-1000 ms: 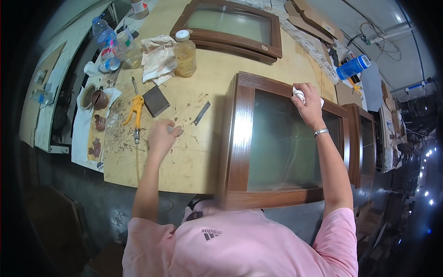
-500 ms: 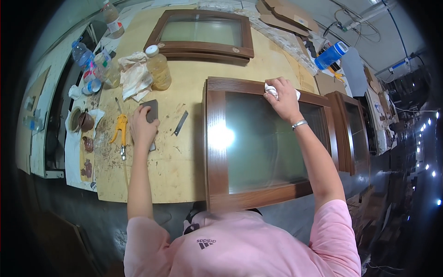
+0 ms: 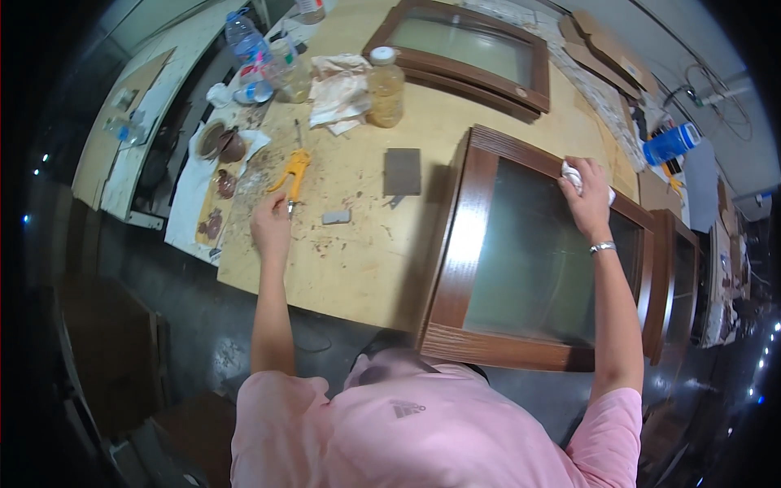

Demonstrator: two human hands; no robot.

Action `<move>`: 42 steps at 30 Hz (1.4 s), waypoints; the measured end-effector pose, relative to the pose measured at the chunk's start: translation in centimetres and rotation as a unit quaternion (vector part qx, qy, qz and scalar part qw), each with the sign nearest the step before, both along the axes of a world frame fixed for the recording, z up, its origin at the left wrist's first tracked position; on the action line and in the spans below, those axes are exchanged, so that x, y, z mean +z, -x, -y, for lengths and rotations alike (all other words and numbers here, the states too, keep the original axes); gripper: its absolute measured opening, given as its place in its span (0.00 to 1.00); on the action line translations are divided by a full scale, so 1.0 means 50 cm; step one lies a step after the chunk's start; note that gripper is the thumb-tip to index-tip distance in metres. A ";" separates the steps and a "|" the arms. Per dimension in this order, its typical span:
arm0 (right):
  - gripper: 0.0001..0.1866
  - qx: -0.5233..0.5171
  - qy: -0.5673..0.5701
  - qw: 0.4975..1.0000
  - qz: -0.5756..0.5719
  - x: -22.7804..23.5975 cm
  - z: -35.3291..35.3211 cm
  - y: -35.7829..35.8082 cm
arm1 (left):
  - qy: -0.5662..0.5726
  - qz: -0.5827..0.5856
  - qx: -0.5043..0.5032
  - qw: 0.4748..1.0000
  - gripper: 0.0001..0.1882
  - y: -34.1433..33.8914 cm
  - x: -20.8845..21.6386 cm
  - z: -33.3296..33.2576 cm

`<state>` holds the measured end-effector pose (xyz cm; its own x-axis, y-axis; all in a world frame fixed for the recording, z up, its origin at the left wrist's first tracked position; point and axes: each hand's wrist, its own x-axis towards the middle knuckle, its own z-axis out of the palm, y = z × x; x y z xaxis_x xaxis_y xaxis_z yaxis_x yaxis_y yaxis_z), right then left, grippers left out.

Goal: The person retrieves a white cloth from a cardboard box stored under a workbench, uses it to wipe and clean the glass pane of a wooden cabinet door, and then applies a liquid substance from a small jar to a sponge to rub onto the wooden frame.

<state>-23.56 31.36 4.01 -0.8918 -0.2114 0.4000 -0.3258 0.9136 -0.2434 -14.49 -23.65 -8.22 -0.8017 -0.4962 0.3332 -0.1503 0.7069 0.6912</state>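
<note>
My left hand (image 3: 271,224) is closed at the hose end of a yellow air blow gun (image 3: 296,169), which lies on the wooden worktable. My right hand (image 3: 587,195) grips a crumpled white cloth (image 3: 573,174), pressed to the far rail of a brown wood-framed glass panel (image 3: 482,244). Between the blow gun and the panel lies a flat dark grey pad (image 3: 402,171). A dark blade-like strip (image 3: 395,201) pokes out from under its near edge. Closer to my left hand is a small light grey block (image 3: 336,217).
A second framed glass panel (image 3: 464,49) lies at the back. A jar of yellowish liquid (image 3: 386,88) stands by a stained cloth (image 3: 338,89). Brown-stained pots (image 3: 231,146) and plastic bottles (image 3: 245,37) are at left. A blue bottle (image 3: 672,143) is at far right, near another framed panel (image 3: 675,276).
My left hand has let go of the grey pad, now lying over the strip, and moved left to the blow gun. My right hand stays with the cloth on the frame. The view has shifted left.
</note>
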 end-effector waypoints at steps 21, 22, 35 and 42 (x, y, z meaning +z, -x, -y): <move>0.20 -0.017 0.003 1.000 0.026 0.006 -0.007 -0.008 | -0.111 0.030 -0.172 0.978 0.15 -0.040 0.015 0.002; 0.20 -0.017 0.006 0.999 0.029 0.004 -0.005 -0.008 | -0.141 0.013 -0.123 0.982 0.14 -0.048 0.001 0.056; 0.23 -0.031 -0.020 0.999 0.033 -0.003 -0.008 0.001 | -0.195 -0.003 -0.029 0.980 0.09 0.084 0.094 0.302; 0.24 -0.023 -0.012 0.999 0.020 0.004 -0.003 0.001 | 0.012 0.050 -0.142 0.988 0.10 -0.023 -0.021 0.140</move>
